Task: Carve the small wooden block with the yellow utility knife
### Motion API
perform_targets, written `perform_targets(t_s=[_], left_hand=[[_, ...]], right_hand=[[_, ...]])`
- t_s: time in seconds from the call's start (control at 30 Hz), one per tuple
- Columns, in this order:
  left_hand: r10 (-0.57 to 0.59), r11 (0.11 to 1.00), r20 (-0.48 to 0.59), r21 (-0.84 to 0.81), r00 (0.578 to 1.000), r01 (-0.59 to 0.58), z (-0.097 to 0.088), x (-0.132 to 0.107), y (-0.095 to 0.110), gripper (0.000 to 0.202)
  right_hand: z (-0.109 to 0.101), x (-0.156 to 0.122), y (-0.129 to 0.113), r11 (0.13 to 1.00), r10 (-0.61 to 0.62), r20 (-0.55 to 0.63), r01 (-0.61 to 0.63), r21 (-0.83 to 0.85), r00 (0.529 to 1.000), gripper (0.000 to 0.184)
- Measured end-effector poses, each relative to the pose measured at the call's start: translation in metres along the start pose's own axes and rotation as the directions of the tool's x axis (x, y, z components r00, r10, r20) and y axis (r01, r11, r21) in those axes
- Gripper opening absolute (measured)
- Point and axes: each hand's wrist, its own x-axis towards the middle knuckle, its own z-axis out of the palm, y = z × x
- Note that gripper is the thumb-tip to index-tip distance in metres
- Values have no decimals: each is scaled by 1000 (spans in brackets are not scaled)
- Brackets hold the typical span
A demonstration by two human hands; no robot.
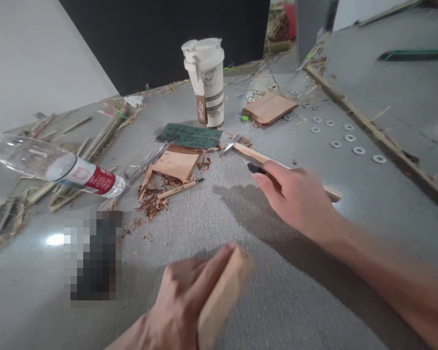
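My left hand [184, 299] grips a pale wooden block [222, 296] near the bottom of the view, fingers wrapped over its top edge. My right hand [295, 199] reaches out over the grey table, fingers closed around a small black tool [256, 168] whose tip pokes out past the fingertips. Just beyond it lies a hammer [257, 158] with a wooden handle and a metal head. Farther left sit a flat wooden piece [177, 164], a pencil [178, 188] and a heap of wood shavings [151, 201].
A white lidded cup [206, 82] stands at the back, green sandpaper [190, 136] in front of it. Another wooden board [270, 108] and several metal washers [345, 138] lie to the right. A plastic bottle [54, 167] lies at the left among bamboo strips. A blurred dark patch [93, 255] sits lower left.
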Motion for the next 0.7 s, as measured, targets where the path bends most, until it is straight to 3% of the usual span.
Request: perform_targets(t_s=[0.13,0.2,0.57,0.7], left_hand=[[-132,987,-165,68,977,145,-7,3,-13,67],[-152,984,-195,59,969,166,-12,7,-18,69],[-117,991,-169,49,979,127,-13,6,-20,48],[-156,986,-157,40,975,164,-13,4,-21,57]], right_hand=[[-9,-13,-22,969,-179,39,170,180,983,38],[-11,-21,-33,940,-260,72,235,248,963,36],[-9,-34,-45,853,-420,109,351,386,901,30],[-10,-35,-50,843,-434,127,352,406,892,30]])
